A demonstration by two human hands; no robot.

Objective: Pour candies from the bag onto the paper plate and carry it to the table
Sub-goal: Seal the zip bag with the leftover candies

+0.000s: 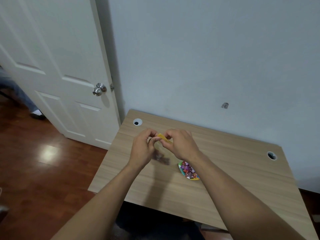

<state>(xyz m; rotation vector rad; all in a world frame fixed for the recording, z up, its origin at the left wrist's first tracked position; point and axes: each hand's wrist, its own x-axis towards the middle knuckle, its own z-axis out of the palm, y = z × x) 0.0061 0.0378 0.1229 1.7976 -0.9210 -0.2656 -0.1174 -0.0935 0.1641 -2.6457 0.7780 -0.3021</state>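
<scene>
We see two bare hands held up together over a wooden tabletop [225, 170]. The left hand [142, 149] and the right hand [181, 146] both pinch the yellow top strip of a see-through bag [163, 149], so each grip is closed tight on the bag. The bag hangs down between the hands, and a few dark candies sit blurry at its bottom. We cannot read any words on the bag; it is too blurry. Just to the right of the bag, partly hidden behind the right arm, a paper plate [181, 168] lies flat on the tabletop. It has a bright rim with many colors. A pile of wrapped candies [188, 170] in red, purple and brown sits on the plate. The wrappers have tiny print, but it is too small for us to read. The tabletop is light wood with long streaks in it. It has two round holes with pale rings, one hole at the far left [137, 122] and one hole at the far right [271, 155]. Behind the tabletop is a plain pale blue wall [207, 58] with a small gray mark [225, 105] on it. To the left stands a white door [57, 66] with a shiny silver knob [99, 89]. The floor [43, 161] is dark red-brown wood, and a bright spot of light shines on it.
</scene>
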